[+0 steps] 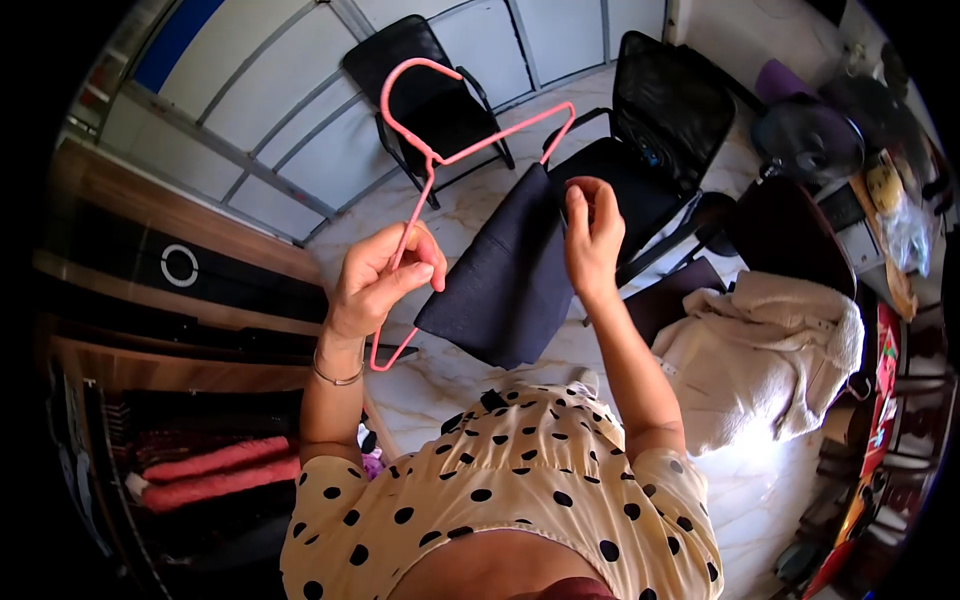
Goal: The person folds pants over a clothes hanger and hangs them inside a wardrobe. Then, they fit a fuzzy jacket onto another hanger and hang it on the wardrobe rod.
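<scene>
One hanger (431,158) above marbled floor (740,500).

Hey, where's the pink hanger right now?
In the head view, the pink hanger is left of centre and high up, held by the left hand, with dark cloth draped over it and a black chair behind its top.

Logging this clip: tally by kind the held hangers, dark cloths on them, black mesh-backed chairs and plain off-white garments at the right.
Pink hanger: 1
Dark cloth: 1
Black mesh-backed chairs: 2
Off-white garment: 1
Total: 5
</scene>
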Demonstrator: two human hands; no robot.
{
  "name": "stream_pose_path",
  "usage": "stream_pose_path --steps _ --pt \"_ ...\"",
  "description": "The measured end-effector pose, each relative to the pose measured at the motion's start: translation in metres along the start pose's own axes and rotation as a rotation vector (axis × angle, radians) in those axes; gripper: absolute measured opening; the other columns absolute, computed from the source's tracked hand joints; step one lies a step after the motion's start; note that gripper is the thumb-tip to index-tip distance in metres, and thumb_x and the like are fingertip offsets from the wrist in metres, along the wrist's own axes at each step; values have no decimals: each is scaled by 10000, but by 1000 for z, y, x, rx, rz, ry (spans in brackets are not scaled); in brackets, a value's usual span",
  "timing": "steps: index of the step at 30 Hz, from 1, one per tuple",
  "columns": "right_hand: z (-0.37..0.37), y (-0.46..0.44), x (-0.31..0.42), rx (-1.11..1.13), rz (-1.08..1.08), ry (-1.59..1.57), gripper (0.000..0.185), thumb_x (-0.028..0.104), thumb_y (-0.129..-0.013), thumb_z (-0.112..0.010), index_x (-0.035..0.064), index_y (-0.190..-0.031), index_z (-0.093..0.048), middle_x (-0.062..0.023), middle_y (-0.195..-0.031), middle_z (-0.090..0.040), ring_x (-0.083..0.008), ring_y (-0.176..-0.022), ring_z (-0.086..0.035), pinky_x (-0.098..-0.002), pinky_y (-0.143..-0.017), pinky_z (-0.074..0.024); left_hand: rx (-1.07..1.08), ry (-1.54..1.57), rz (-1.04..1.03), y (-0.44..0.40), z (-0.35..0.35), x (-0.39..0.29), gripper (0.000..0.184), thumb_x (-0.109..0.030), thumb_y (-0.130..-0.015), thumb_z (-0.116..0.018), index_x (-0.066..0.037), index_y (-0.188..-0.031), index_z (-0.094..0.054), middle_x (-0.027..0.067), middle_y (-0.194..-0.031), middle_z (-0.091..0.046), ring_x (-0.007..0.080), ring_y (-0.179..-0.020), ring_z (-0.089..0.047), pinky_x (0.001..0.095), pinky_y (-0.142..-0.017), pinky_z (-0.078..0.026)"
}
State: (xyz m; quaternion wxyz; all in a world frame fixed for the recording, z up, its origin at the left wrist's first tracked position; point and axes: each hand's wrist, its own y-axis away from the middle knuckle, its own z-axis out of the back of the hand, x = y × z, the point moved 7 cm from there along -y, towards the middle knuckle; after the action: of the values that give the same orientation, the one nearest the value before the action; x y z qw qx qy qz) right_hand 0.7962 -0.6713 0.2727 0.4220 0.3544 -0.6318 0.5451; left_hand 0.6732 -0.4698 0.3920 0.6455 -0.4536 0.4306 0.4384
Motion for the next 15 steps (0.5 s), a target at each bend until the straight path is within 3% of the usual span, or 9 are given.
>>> stream_pose_path --steps 3,8,10,13,14,15 --pt "-12 -28 -12 211 -95 13 291 242 -975 -628 -47 -997 -654 -144 -796 -674 -204 -695 -634 -340 -687 -510 -6 26 30 0 -3 3 51 -32 -937 -580 13 -933 -557 90 -856 -583 156 -778 -596 284 -711 -469" --pt "-27 -35 -20 322 -92 49 307 256 -956 -662 -50 -977 -659 -141 -791 -669 -193 -710 -625 -334 -695 -501 -4 6 27 3 -3 11 50 -21 -959 -580 21 -934 -569 84 -878 -595 143 -794 -606 279 -698 -482" --pt "-35 -36 -25 373 -53 54 310 258 -952 -677 -51 -971 -660 -121 -785 -664 -160 -725 -610 -317 -691 -491 -29 20 6 3 -6 9 47 -14 -961 -576 27 -939 -575 77 -852 -593 134 -729 -601 272 -654 -477" --pt "-38 -38 -30 542 -258 -24 306 248 -949 -698 -55 -961 -664 -68 -798 -656 -106 -760 -572 -275 -695 -467 -83 39 101 11 -6 12 55 -11 -967 -571 42 -963 -586 52 -784 -585 121 -621 -582 251 -576 -457" --pt "-40 -36 -29 519 -299 -228 287 231 -941 -719 -52 -945 -671 -17 -807 -639 -70 -774 -532 -252 -694 -442 -104 45 152 15 -5 15 62 -11 -970 -570 48 -974 -590 42 -756 -582 116 -584 -574 243 -548 -448" --pt "-40 -35 -30 526 -351 -283 273 221 -936 -726 -47 -949 -676 -11 -816 -642 -67 -775 -529 -248 -700 -436 -126 32 99 16 -8 15 104 -21 -988 -554 56 -1036 -603 -16 -662 -515 64 -480 -473 208 -465 -369"
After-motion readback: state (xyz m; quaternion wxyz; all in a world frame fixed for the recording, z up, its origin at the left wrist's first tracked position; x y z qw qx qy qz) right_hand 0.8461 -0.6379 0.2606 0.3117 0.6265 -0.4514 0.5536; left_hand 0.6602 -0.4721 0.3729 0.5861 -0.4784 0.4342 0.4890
